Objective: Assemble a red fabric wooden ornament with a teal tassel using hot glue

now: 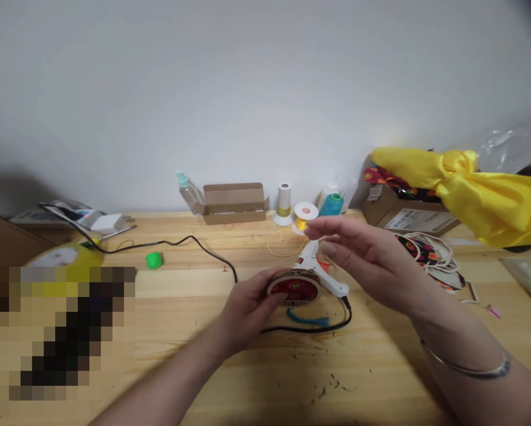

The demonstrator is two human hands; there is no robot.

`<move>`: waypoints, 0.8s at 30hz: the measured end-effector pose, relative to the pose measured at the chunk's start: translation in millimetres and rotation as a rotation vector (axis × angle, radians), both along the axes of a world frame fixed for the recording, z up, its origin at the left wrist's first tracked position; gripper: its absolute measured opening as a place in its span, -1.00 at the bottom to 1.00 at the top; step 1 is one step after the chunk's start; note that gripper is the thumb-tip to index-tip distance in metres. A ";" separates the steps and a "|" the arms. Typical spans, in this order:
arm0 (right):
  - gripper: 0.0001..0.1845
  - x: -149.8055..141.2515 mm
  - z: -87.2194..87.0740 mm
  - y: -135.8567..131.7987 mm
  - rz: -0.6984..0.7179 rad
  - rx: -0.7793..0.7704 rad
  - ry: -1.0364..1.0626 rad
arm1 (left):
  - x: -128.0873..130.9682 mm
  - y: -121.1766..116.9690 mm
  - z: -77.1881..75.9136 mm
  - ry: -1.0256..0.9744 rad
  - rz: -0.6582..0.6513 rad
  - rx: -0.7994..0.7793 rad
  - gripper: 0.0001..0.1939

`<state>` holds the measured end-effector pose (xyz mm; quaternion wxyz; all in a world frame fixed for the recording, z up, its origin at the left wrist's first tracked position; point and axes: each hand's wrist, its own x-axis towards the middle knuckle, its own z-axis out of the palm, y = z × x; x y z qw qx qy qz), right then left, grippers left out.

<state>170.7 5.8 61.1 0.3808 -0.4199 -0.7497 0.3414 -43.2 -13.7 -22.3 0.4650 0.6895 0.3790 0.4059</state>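
Observation:
My left hand (254,307) is closed on a round fabric-covered disc (295,290), dark red and patterned with a pale rim, its thumb lying across the face. Just behind the disc is a white glue gun (308,255) with a black cord running from its handle end. My right hand (367,260) hovers over the glue gun's right side, fingers stretched out and thumb apart, with nothing seen between them. Below the disc, a blue tassel-like strand (307,319) lies on the wooden table (194,367).
Along the wall stand a spray bottle (189,195), an open cardboard box (234,207) and thread spools (284,201). A green cap (154,260) lies left. On the right are yellow cloth (491,195) over a carton (407,216) and white cords (438,248). Dark scraps dot the front.

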 end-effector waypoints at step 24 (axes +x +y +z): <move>-0.67 12.8 -34.5 8.3 0.252 -0.359 -0.012 | -0.9 5.6 -5.3 -0.098 -0.033 -0.132 -0.66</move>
